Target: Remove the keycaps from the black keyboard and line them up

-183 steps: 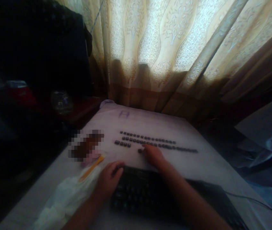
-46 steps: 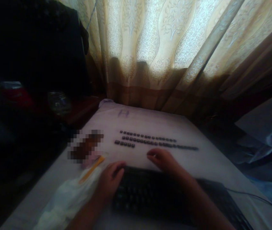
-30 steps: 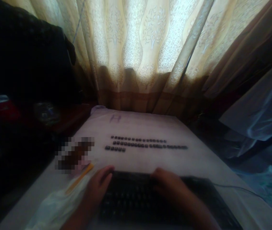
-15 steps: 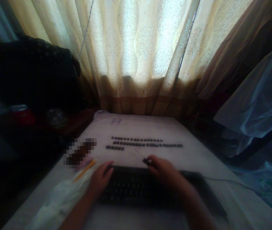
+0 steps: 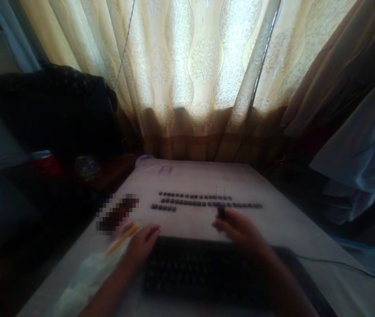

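Note:
My right hand is closed on a keycap puller, whose dark handle shows at the fingertips and whose thin wire loop points away from me. It hovers over the far edge of a black keyboard, just short of the rows of loose keycaps on the cloth. My left hand lies at the keyboard's far left corner, fingers loosely bent and thumb apart, holding nothing visible. Blur and shade hide which keys sit on the board.
A cable runs right from the keyboard across the pale cloth. Left lie a crumpled white plastic bag, a yellow strip and a pixelated brown item. A red can and a clear jar stand farther left. Curtains hang behind.
My right hand has moved right and forward with the keycap puller, and its wire loop now points away instead of to the left. The view has shifted slightly; my left hand stays near the corner.

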A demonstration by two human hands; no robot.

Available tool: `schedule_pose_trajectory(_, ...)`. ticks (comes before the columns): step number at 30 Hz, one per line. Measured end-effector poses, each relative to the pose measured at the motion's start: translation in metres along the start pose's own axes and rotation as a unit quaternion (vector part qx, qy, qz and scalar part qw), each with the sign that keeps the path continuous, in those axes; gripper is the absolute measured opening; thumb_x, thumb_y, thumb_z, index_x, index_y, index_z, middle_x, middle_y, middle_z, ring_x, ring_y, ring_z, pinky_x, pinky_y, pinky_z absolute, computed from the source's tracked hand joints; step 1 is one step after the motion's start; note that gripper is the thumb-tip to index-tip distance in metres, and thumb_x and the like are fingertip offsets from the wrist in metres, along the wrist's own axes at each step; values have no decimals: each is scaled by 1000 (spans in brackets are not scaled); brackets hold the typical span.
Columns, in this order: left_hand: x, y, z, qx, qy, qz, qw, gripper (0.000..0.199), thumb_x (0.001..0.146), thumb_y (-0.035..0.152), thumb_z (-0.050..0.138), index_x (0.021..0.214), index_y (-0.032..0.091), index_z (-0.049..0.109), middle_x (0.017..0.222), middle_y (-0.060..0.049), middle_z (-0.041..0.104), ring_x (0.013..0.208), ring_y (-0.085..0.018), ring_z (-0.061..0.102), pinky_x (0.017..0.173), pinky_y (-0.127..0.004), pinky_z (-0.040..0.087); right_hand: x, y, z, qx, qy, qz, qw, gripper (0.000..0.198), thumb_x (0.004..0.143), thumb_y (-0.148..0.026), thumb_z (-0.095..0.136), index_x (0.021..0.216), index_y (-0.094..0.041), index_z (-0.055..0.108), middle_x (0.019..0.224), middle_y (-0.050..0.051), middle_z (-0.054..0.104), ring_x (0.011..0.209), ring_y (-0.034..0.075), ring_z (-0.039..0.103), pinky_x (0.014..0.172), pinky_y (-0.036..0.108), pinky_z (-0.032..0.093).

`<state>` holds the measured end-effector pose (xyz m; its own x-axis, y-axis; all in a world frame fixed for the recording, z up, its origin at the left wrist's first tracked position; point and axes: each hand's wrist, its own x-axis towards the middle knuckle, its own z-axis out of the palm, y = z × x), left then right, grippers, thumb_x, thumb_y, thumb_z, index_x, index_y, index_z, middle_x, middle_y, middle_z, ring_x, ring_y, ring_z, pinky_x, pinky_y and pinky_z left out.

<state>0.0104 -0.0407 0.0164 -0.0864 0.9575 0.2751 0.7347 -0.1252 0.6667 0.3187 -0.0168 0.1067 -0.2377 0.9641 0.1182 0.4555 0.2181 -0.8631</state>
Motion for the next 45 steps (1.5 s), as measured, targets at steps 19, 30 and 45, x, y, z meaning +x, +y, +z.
schedule_pose_trajectory(19, 118, -14, 18, 200, -120, 203, 951, 44, 76, 30, 73, 117, 20, 62, 119, -9, 65, 113, -27, 55, 100, -45, 37, 28, -8, -38, 111, 145, -24, 983, 21, 77, -41, 68, 82, -21, 70, 70, 4, 68, 62, 17, 61, 56, 29, 49)
schedule_pose_trajectory(30, 129, -14, 20, 211, -150, 234, 937, 36, 78, 34, 72, 112, 25, 64, 110, -5, 68, 106, -25, 57, 98, -46, 37, 36, 1, -37, 93, 134, -22, 986, 24, 77, -43, 66, 84, -20, 71, 72, 5, 69, 62, 18, 61, 54, 29, 49)
schedule_pose_trajectory(45, 132, -18, 18, 211, -146, 228, 939, 29, 80, 32, 69, 107, 23, 66, 106, -5, 69, 103, -25, 58, 97, -45, 38, 37, -1, -36, 70, 124, -25, 989, 24, 78, -44, 65, 81, -21, 71, 70, 4, 68, 61, 17, 60, 54, 28, 48)
